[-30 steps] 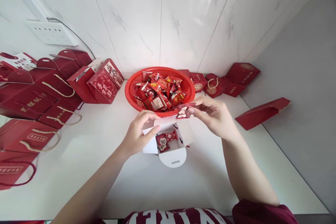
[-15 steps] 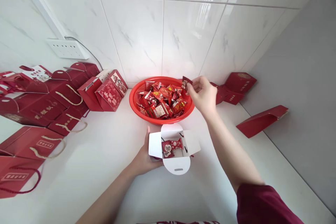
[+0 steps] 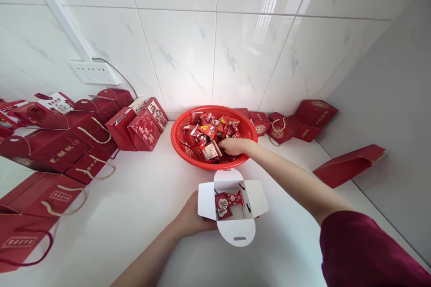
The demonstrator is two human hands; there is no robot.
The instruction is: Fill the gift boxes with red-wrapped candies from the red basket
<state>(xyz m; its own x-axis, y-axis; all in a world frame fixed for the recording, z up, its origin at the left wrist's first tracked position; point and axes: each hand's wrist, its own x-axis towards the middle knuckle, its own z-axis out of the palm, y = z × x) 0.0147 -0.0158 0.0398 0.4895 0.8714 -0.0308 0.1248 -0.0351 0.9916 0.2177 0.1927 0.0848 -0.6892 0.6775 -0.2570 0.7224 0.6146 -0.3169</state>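
A small gift box [image 3: 235, 231], white inside with its flaps folded out, is held by my left hand [image 3: 192, 216], which grips its left side. Inside the box lie a dark red wrapped sweet [image 3: 223, 205] with a pale heart-shaped label and a red dotted sweet [image 3: 235, 198]. Behind the box stands a red plastic basket [image 3: 178, 149] heaped with wrapped sweets [image 3: 206, 130]. My right hand [image 3: 233, 145] is down in the basket's right part with its fingers bent among the sweets. Its fingertips are hidden, and so is anything between them.
Red gift boxes [image 3: 69, 143] with rope handles crowd the left of the white counter [image 3: 141, 197]. More red boxes [image 3: 316, 114] stand along the wall at the right. One red box [image 3: 348, 166] leans by the grey panel. A socket strip [image 3: 95, 72] is on the tiled wall.
My right hand has moved left and down from above the basket's right rim into the sweets. The dark red sweet it held is out of sight. The view has shifted slightly.
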